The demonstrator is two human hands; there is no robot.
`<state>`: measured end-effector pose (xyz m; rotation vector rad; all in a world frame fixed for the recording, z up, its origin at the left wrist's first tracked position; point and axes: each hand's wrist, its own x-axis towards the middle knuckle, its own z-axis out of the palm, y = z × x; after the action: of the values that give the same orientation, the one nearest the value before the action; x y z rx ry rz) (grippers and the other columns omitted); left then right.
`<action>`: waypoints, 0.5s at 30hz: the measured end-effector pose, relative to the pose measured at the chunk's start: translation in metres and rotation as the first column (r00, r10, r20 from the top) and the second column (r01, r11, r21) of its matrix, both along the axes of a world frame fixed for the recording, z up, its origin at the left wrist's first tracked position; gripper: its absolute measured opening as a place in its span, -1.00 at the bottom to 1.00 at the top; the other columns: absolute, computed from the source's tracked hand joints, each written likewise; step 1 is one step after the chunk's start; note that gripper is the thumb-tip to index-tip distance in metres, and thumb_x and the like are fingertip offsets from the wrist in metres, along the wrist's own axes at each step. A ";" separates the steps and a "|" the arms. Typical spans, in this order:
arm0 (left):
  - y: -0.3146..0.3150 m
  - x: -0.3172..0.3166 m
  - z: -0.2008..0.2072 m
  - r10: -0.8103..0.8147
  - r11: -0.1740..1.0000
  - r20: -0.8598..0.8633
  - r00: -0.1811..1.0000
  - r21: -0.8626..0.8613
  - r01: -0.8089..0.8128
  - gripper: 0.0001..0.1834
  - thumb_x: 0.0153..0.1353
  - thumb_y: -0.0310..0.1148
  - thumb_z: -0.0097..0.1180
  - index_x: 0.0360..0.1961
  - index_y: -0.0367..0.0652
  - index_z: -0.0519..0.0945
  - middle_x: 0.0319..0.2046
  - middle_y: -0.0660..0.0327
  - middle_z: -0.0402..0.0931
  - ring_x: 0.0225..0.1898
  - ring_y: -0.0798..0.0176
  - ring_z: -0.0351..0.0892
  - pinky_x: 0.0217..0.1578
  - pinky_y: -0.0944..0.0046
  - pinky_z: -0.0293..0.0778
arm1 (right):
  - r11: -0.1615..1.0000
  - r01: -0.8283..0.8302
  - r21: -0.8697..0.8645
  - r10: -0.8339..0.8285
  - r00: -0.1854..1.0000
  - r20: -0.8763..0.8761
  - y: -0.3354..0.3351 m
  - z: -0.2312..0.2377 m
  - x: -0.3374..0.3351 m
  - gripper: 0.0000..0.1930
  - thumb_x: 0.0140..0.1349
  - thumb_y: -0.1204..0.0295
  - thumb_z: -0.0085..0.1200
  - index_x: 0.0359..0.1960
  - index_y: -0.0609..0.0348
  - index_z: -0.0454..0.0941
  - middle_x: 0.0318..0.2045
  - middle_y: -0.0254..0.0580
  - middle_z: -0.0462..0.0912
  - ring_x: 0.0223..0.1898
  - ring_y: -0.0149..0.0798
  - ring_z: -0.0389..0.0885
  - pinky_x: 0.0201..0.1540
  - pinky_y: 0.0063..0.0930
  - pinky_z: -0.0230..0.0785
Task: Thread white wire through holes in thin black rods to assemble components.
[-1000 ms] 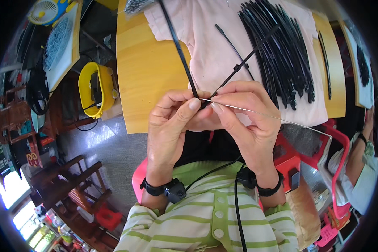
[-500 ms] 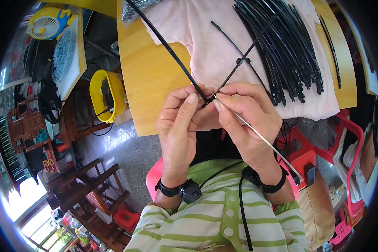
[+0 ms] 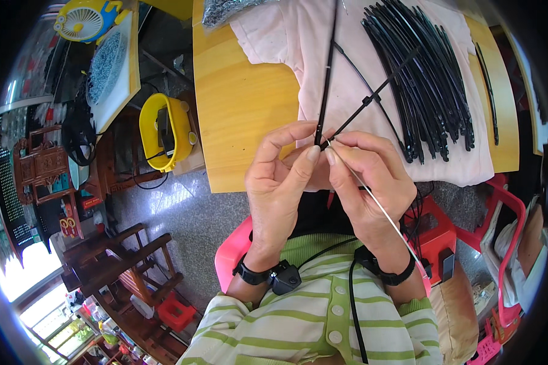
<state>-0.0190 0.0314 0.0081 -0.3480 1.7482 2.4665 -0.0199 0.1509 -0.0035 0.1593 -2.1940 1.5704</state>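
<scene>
My left hand (image 3: pixel 277 188) pinches the lower end of a long thin black rod (image 3: pixel 328 73), which stands up and away over the table. Its thumb and fingers are closed at the joint where a second black rod (image 3: pixel 396 72) meets the first in a V. My right hand (image 3: pixel 377 173) is closed beside it, thumb and forefinger gripping a thin pale stick (image 3: pixel 386 216) that slants down toward my right wrist. The stick's tip is at the joint, mostly hidden by my fingertips. A thinner black strip (image 3: pixel 362 76) crosses the second rod at a small black fitting (image 3: pixel 366 101).
A pile of black rods (image 3: pixel 417 79) lies on pale pink cloth (image 3: pixel 274 42) over the wooden table (image 3: pixel 243 121). One rod (image 3: pixel 487 91) lies at the right edge. Left are a yellow bin (image 3: pixel 182 137) and a tray of small clear pieces (image 3: pixel 105 67). A red stool (image 3: pixel 435 228) stands right.
Both hands and the joined rods have shifted slightly right and down in view. The long rod has swung from leaning left to nearly upright. The grips stay closed.
</scene>
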 end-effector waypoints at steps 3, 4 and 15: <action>-0.003 0.000 -0.005 0.007 1.000 0.012 1.000 -0.025 -0.006 -0.74 0.20 -0.58 0.02 -0.07 -0.36 0.42 -0.04 0.11 0.40 -0.04 0.27 0.47 0.01 0.32 0.39 | 1.000 -0.014 0.013 0.014 1.000 -0.008 0.003 0.004 -0.002 -0.85 -0.10 0.64 0.23 -0.44 0.28 0.57 -0.39 -0.14 0.59 -0.51 -0.35 0.58 -0.49 -0.60 0.43; -0.004 -0.001 -0.007 0.011 1.000 0.009 1.000 -0.024 -0.010 -0.74 0.20 -0.58 0.02 -0.07 -0.36 0.42 -0.04 0.11 0.40 -0.04 0.27 0.47 0.01 0.32 0.39 | 1.000 -0.018 0.014 0.018 1.000 -0.010 0.003 0.004 -0.003 -0.85 -0.10 0.64 0.23 -0.44 0.28 0.57 -0.39 -0.14 0.59 -0.51 -0.35 0.58 -0.49 -0.60 0.43; -0.003 -0.003 -0.008 0.029 0.998 0.048 0.998 0.051 -0.031 -0.77 0.20 -0.55 0.04 -0.11 -0.38 0.44 -0.12 0.13 0.45 -0.06 0.34 0.47 -0.02 0.39 0.39 | 0.961 0.048 0.273 0.021 0.969 -0.245 0.000 -0.001 -0.011 -0.80 -0.20 0.62 0.25 -0.46 0.26 0.56 -0.42 -0.20 0.58 -0.43 -0.24 0.59 -0.45 -0.54 0.45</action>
<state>-0.0219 0.0283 0.0000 -0.4276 1.6694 2.4979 -0.0310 0.1506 -0.0047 0.4008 -2.1978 1.1576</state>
